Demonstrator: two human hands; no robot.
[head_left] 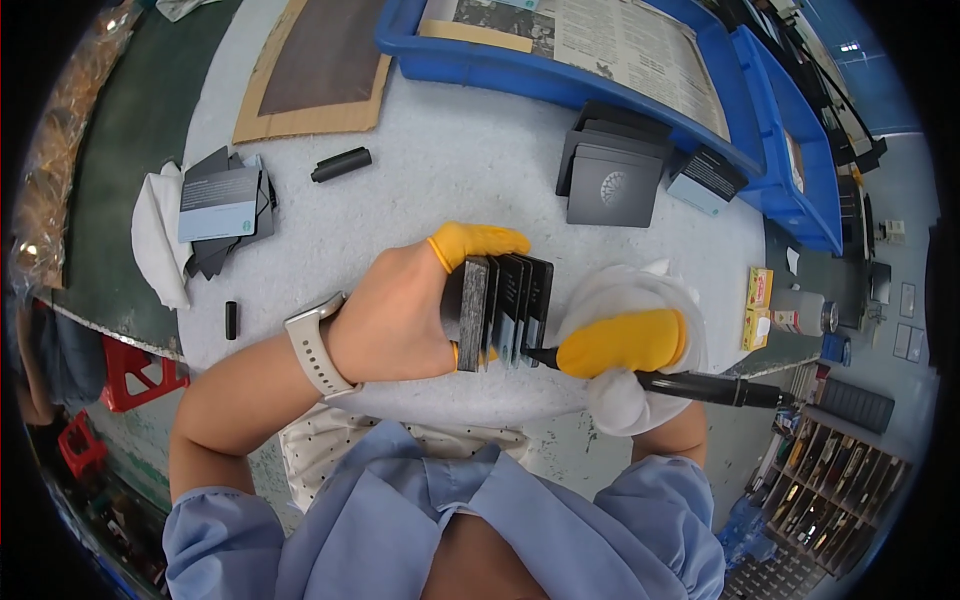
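Observation:
My left hand point(385, 310), with yellow finger covers and a pale watch on its wrist, is closed around a stack of black cards point(474, 318). The stack stands on edge, and its right-hand cards are fanned apart, showing pale blue lower parts. In a white glove with yellow finger covers, my right hand point(625, 340) grips a black marker pen point(715, 389). The marker's dark tip meets or nearly meets the lower edge of the rightmost card; actual contact is hard to tell. Both hands are over the pale grey padded tabletop point(440, 180), close to my body.
Loose cards point(218, 205) lie by a white cloth point(160, 235) at left. Two black caps point(342, 164) are nearby. Grey card sleeves point(610, 190) stand before a blue tray point(560, 82) lined with newspaper. Framed cardboard point(318, 125), a yellow box point(757, 295) and a jar point(803, 312) border the work area.

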